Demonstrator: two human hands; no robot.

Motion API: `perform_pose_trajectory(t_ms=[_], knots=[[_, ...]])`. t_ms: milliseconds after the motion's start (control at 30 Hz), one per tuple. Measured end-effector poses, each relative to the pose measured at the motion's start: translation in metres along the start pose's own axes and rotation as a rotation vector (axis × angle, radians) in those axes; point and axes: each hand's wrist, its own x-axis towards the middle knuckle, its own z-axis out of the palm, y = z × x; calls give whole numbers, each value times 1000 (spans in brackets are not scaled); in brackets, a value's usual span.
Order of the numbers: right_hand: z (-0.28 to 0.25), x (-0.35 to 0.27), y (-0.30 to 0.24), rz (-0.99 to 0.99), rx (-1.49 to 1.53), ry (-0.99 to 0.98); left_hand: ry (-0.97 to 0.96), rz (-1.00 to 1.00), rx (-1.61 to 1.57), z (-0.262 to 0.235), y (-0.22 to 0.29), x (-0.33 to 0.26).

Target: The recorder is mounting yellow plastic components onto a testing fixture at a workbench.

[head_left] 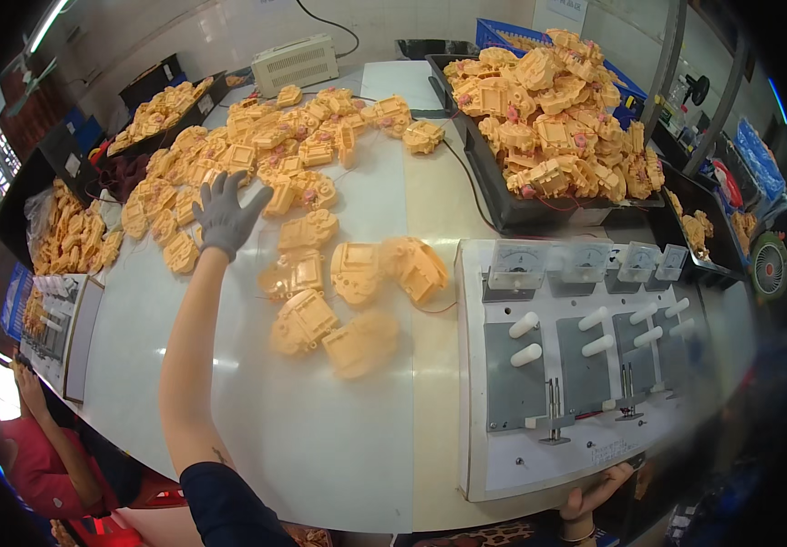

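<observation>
My left hand, in a grey glove, reaches over the near side of a heap of yellow-orange plastic housings. Its fingers are spread and nothing shows in them. Between the hand and the table's near edge lie several loose housings; one housing and another housing are smeared by motion. Low on the right, my bare right hand, with a bangle at the wrist, is by the near edge of a white test board. Its thumb stands apart from the fingers; something dark at the fingertips is unclear.
The test board carries several dial meters, white knobs and metal clamps. Behind it a black tray is piled high with housings. A beige instrument box stands at the back. More filled bins line the left; a person in red sits there.
</observation>
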Motion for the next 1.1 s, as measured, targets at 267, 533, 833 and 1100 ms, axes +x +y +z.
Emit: perform_pose_trajectory(t_ms=[267,533,833,1100], knots=[[3,16,-23,-7,-34,30,-35,-35,189,55,54,113],[6,14,-24,2,-38,52,-307,-29,249,89,97,142],[4,14,-18,-103,-75,33,-372,75,96,85,87,89],[4,19,-13,-191,-35,22,-428,187,22,45,100,-7]])
